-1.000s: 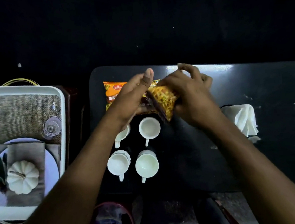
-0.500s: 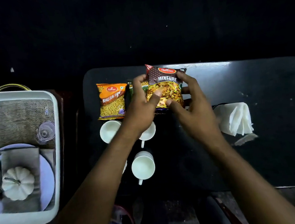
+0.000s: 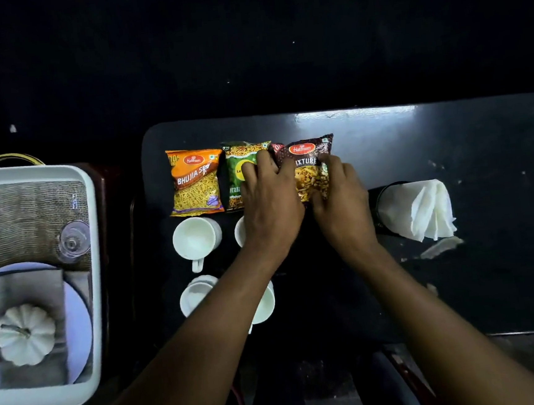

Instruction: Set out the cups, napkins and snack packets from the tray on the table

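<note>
Three snack packets lie in a row on the black table (image 3: pixel 447 141): an orange bhujia packet (image 3: pixel 194 182), a green packet (image 3: pixel 239 172) and a dark maroon mixture packet (image 3: pixel 309 166). My left hand (image 3: pixel 270 198) rests over the green packet and touches the mixture packet's left edge. My right hand (image 3: pixel 339 196) grips the mixture packet's right lower side. Several white cups stand below the packets; one cup (image 3: pixel 194 239) is fully visible, and my left arm hides parts of the others. White napkins (image 3: pixel 421 211) sit in a dark holder at the right.
A white tray (image 3: pixel 95 282) at the left holds a woven mat, an upturned glass (image 3: pixel 73 242), a plate with a grey napkin and a white pumpkin (image 3: pixel 25 335). A torn paper scrap (image 3: pixel 440 247) lies near the napkins. The table's right half is bare.
Both hands lowered the mixture packet flat onto the table at the right end of the row. The green packet, hidden before, now shows between the orange and mixture packets.
</note>
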